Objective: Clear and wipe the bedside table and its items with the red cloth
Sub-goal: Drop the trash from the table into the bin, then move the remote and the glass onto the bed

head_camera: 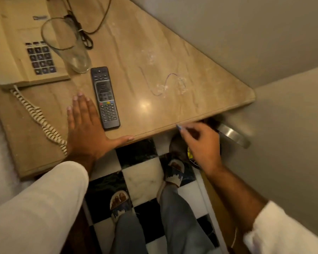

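The beige marble bedside table (pixel 173 57) carries a cream telephone (pixel 17 52), an empty drinking glass (pixel 70 50), a black remote (pixel 105 97), and a purple thread (pixel 163 85) among white dust. My left hand (pixel 84 129) lies flat and open on the tabletop just left of the remote, its thumb along the front edge. My right hand (pixel 200 143) hovers below the front edge over a bin, fingers curled. Something bluish shows at its fingertips, and motion blur hides whether it is held. No red cloth is in view.
A dark cable (pixel 84 33) loops behind the glass. The phone's coiled cord (pixel 40 118) runs down the left side of the table. A metal-rimmed bin (pixel 231 134) sits under the table's right corner against the wall. My sandalled feet stand on a black-and-white chequered floor (pixel 141 176).
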